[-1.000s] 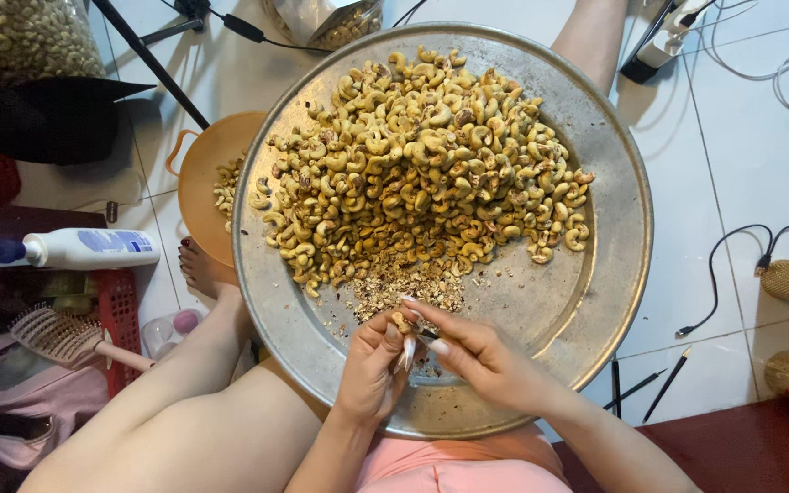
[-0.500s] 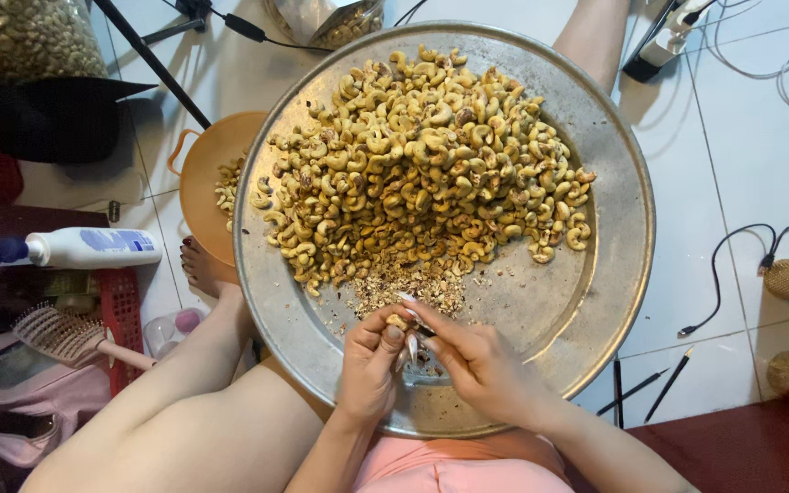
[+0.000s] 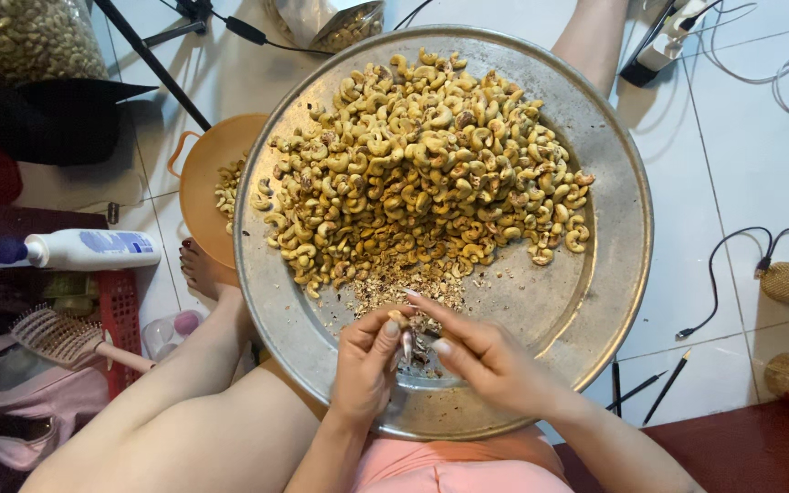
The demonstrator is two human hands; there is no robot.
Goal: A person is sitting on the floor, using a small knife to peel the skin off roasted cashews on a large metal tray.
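Observation:
A large round metal tray (image 3: 595, 301) rests on my lap and holds a big heap of cashew nuts (image 3: 422, 164). A patch of brown skin flakes (image 3: 404, 283) lies just below the heap. My left hand (image 3: 364, 365) pinches one cashew nut (image 3: 398, 319) at its fingertips above the tray's near part. My right hand (image 3: 486, 361) is right beside it, holding a small thin tool (image 3: 407, 346) between thumb and fingers, its forefinger stretched toward the nut.
An orange bowl (image 3: 203, 173) with some nuts sits left of the tray, partly under it. A white bottle (image 3: 79, 248), a hairbrush (image 3: 66, 338) and a pink bag (image 3: 20, 402) lie at left. Cables (image 3: 732, 265) and pencils (image 3: 664, 388) lie on the white tiles at right.
Both hands stay close together over the tray's near part. The right hand's fingers have shifted slightly around the nut; the tray and heap have not moved.

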